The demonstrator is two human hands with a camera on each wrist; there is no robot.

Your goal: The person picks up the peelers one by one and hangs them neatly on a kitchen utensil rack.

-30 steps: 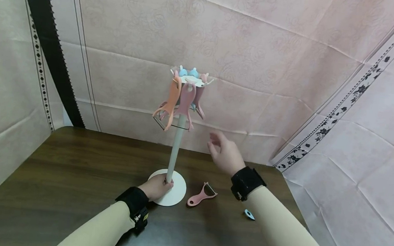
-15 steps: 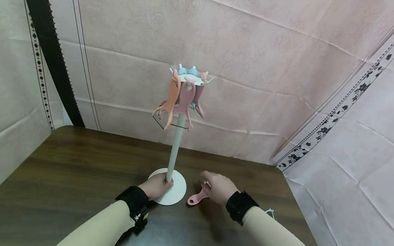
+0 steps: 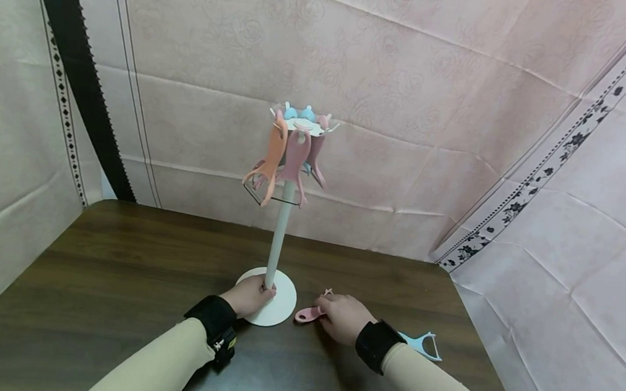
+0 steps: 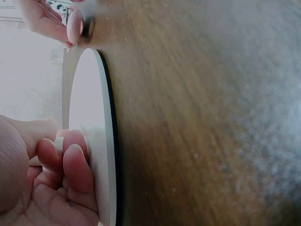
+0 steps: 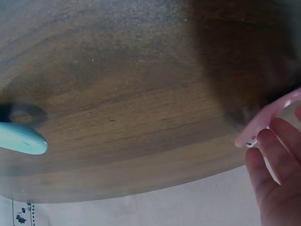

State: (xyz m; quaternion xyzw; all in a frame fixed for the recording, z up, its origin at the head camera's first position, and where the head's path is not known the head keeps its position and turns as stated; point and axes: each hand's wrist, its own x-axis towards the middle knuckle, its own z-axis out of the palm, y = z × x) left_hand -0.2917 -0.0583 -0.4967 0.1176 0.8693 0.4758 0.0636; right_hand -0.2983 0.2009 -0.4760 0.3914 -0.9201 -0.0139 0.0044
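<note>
My left hand [image 3: 250, 295] grips the foot of a white stand's pole [image 3: 278, 242], just above its round base [image 3: 280, 309]. In the left wrist view, the fingers curl round the pole beside the base [image 4: 89, 94]. My right hand [image 3: 345, 319] holds a pink peeler [image 3: 308, 314] low at the table, right of the base; its handle end sticks out to the left, and the hand covers its middle. The right wrist view shows fingers against the pink peeler [image 5: 265, 120]. Several peelers hang from the stand's top, among them an orange one [image 3: 274, 155] and a pink one [image 3: 296, 157].
A light blue peeler [image 3: 424, 344] lies on the brown table [image 3: 143, 280], beside the right wrist and partly hidden by it. Its handle [image 5: 21, 139] appears at the left of the right wrist view. Pale patterned cloth [image 3: 388, 103] hangs behind the table and along the sides.
My right hand has come down from above the table onto the pink peeler, which has shifted slightly. More of the light blue peeler now shows. The left hand has stayed on the pole.
</note>
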